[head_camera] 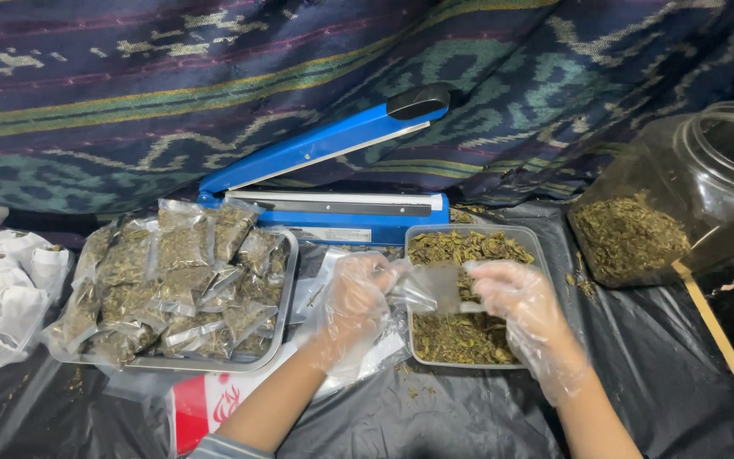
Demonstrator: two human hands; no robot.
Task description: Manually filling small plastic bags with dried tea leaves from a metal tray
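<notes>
Both my hands wear thin clear plastic gloves. My left hand (355, 302) grips the mouth of a small clear plastic bag (431, 287) and holds it over a clear rectangular tub (537, 246) of dried green-brown leaves (460, 336). My right hand (511, 297) pinches the bag's other edge, just above the leaves. The bag looks mostly empty. Behind the tub stands a blue heat sealer (333, 170) with its arm raised.
A metal tray (286, 297) at the left holds several filled, sealed bags of leaves (180, 285). A large clear jar (681, 195) lies tilted at the right, part full of leaves. White bags (2, 297) sit at far left. Black plastic sheet (435, 425) covers the surface.
</notes>
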